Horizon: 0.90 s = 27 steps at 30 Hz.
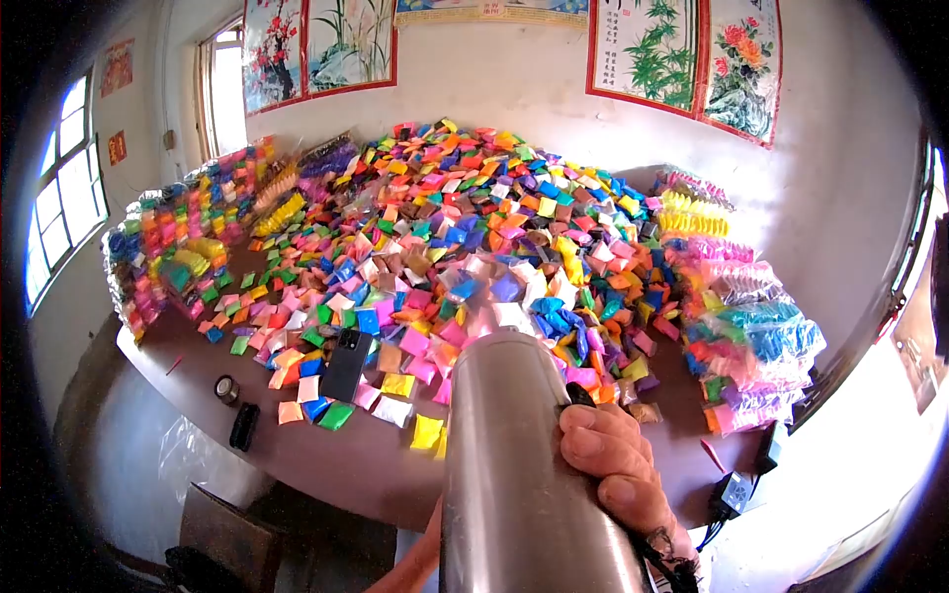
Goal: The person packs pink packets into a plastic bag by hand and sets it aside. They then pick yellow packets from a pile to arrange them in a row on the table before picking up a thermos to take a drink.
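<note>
Head view: my right hand [618, 465] wraps a steel flask [519, 465], raised close to the camera over the near edge of a round brown table [326, 460]. The fingers [593, 440] are pressed around the flask's right side, thumb and knuckles showing; the cylinder rises well past the grip, its rounded top end pointing at the heap. A bare forearm shows at the bottom edge left of the flask; whether that is my left arm, and what its hand is doing, I cannot tell.

Beyond the flask, small coloured packets [474, 217] cover most of the table, with bagged bundles [751, 336] stacked at the right rim and more at the left. A black phone [346, 364] lies among the nearest packets; a tape roll [226, 388] and a small black device [243, 426] sit on bare wood, apart from the pile.

My read on the risks: the hold sits low on a smooth metal wall, so the flask could slide or tip forward onto the packets and phone. The flask also blocks my sight of the table directly beneath it.
</note>
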Tool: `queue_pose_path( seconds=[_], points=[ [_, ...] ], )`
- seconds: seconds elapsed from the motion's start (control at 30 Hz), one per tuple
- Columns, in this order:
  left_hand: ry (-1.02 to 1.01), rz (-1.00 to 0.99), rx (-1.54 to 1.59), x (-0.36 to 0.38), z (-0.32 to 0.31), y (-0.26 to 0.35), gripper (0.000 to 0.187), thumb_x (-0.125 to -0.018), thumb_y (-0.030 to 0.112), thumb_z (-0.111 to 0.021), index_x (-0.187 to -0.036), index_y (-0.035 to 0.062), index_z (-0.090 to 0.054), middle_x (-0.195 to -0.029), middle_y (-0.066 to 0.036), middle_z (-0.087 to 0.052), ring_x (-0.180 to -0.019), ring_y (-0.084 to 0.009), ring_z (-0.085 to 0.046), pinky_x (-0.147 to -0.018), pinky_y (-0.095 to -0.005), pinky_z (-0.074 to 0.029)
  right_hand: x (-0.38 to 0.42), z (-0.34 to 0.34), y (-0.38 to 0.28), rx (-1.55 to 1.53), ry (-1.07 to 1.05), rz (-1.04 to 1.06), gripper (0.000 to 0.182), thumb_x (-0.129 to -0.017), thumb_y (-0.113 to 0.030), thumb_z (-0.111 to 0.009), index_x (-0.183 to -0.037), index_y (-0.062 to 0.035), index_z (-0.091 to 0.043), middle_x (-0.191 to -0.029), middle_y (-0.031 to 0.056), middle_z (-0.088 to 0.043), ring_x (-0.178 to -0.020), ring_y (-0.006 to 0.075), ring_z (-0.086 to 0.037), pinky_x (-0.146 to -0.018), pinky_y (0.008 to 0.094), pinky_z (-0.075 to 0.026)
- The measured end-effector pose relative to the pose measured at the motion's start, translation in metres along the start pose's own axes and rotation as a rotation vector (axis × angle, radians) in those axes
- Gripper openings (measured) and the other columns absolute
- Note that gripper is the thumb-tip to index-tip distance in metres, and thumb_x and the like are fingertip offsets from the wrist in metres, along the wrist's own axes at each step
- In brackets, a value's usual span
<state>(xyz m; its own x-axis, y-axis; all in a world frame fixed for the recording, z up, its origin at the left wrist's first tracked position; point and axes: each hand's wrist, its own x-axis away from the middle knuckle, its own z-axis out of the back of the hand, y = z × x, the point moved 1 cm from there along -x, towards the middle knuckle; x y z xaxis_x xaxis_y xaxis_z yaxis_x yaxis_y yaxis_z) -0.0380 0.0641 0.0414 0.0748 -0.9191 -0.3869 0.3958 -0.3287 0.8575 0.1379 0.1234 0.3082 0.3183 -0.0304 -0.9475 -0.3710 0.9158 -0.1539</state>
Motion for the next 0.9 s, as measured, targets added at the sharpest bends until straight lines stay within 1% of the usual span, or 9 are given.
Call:
queue_pose_path(
  seconds=[0.03, 0.13, 0.2, 0.23, 0.27, 0.33, 0.47, 0.53, 0.9],
  points=[
    [0.010, -0.125, -0.229, 0.001, -0.003, -0.009, 0.027, -0.080, 0.016, -0.055, -0.098, -0.0008, -0.065, -0.095, -0.023, -0.065, -0.091, -0.0456, -0.059, -0.085, -0.0549, -0.044, -0.001, 0.000, -0.004, 0.037, 0.010, -0.046, 0.035, -0.100, -0.029, -0.043, -0.128, -0.0079, -0.043, -0.128, 0.0275, -0.056, -0.116, 0.0431, -0.057, -0.091, 0.0550, -0.046],
    [-0.065, -0.162, -0.173, 0.004, -0.008, -0.027, 0.025, -0.080, 0.015, -0.056, -0.096, -0.0002, -0.066, -0.096, -0.024, -0.065, -0.092, -0.0447, -0.059, -0.085, -0.0550, -0.045, 0.002, -0.005, -0.002, 0.032, 0.084, -0.016, 0.035, -0.100, -0.029, -0.045, -0.129, -0.0086, -0.043, -0.128, 0.0271, -0.057, -0.117, 0.0425, -0.056, -0.094, 0.0549, -0.045],
    [-0.137, -0.268, -0.927, 0.055, -0.088, -0.284, 0.023, -0.080, 0.016, -0.055, -0.094, 0.0007, -0.066, -0.096, -0.023, -0.065, -0.092, -0.0441, -0.059, -0.084, -0.0542, -0.046, 0.001, -0.004, -0.002, 0.026, 0.080, -0.003, 0.035, -0.100, -0.028, -0.045, -0.129, -0.0086, -0.043, -0.128, 0.0269, -0.057, -0.117, 0.0422, -0.056, -0.095, 0.0552, -0.044],
    [-0.154, -0.352, -1.267, 0.067, -0.115, -0.366, 0.023, -0.079, 0.016, -0.055, -0.093, 0.0011, -0.066, -0.096, -0.023, -0.065, -0.091, -0.0438, -0.060, -0.083, -0.0538, -0.046, 0.000, -0.003, -0.002, 0.019, 0.077, 0.007, 0.035, -0.100, -0.028, -0.046, -0.129, -0.0087, -0.043, -0.128, 0.0267, -0.057, -0.117, 0.0419, -0.056, -0.097, 0.0556, -0.043],
    [-0.129, -0.252, -0.956, 0.062, -0.093, -0.302, 0.022, -0.079, 0.016, -0.056, -0.092, 0.0015, -0.066, -0.095, -0.023, -0.065, -0.091, -0.0437, -0.059, -0.084, -0.0540, -0.046, -0.001, -0.003, -0.005, 0.020, 0.077, 0.010, 0.035, -0.100, -0.028, -0.046, -0.129, -0.0087, -0.043, -0.128, 0.0267, -0.057, -0.117, 0.0419, -0.056, -0.097, 0.0556, -0.043],
    [-0.027, -0.122, -0.269, 0.010, -0.011, -0.036, 0.021, -0.079, 0.018, -0.057, -0.090, 0.0022, -0.066, -0.093, -0.022, -0.065, -0.090, -0.0437, -0.059, -0.085, -0.0543, -0.045, -0.004, -0.002, -0.011, 0.019, 0.080, -0.036, 0.036, -0.101, -0.028, -0.045, -0.130, -0.0087, -0.043, -0.128, 0.0267, -0.056, -0.118, 0.0420, -0.056, -0.098, 0.0561, -0.042],
    [0.032, -0.198, -0.299, 0.004, -0.003, -0.003, 0.019, -0.079, 0.018, -0.058, -0.087, 0.0028, -0.066, -0.091, -0.021, -0.064, -0.090, -0.0435, -0.059, -0.084, -0.0539, -0.045, -0.005, 0.004, -0.007, 0.019, 0.030, 0.006, 0.036, -0.101, -0.029, -0.044, -0.132, -0.0088, -0.042, -0.129, 0.0267, -0.056, -0.120, 0.0426, -0.055, -0.099, 0.0567, -0.041],
    [-0.014, -0.047, -0.220, 0.005, -0.005, -0.006, 0.021, -0.080, 0.020, -0.059, -0.088, 0.0027, -0.067, -0.093, -0.021, -0.064, -0.092, -0.0431, -0.059, -0.086, -0.0549, -0.044, -0.009, 0.006, -0.013, 0.038, 0.000, -0.016, 0.036, -0.101, -0.028, -0.043, -0.132, -0.0088, -0.042, -0.130, 0.0268, -0.055, -0.121, 0.0430, -0.054, -0.100, 0.0572, -0.041],
    [0.001, -0.054, -0.269, 0.000, 0.004, 0.028, 0.026, -0.081, 0.023, -0.058, -0.094, 0.0025, -0.068, -0.101, -0.020, -0.066, -0.099, -0.0423, -0.059, -0.088, -0.0549, -0.042, -0.005, 0.000, -0.017, 0.061, 0.044, -0.045, 0.034, -0.101, -0.027, -0.043, -0.130, -0.0079, -0.043, -0.128, 0.0273, -0.056, -0.119, 0.0421, -0.056, -0.101, 0.0576, -0.041]
  ],
)
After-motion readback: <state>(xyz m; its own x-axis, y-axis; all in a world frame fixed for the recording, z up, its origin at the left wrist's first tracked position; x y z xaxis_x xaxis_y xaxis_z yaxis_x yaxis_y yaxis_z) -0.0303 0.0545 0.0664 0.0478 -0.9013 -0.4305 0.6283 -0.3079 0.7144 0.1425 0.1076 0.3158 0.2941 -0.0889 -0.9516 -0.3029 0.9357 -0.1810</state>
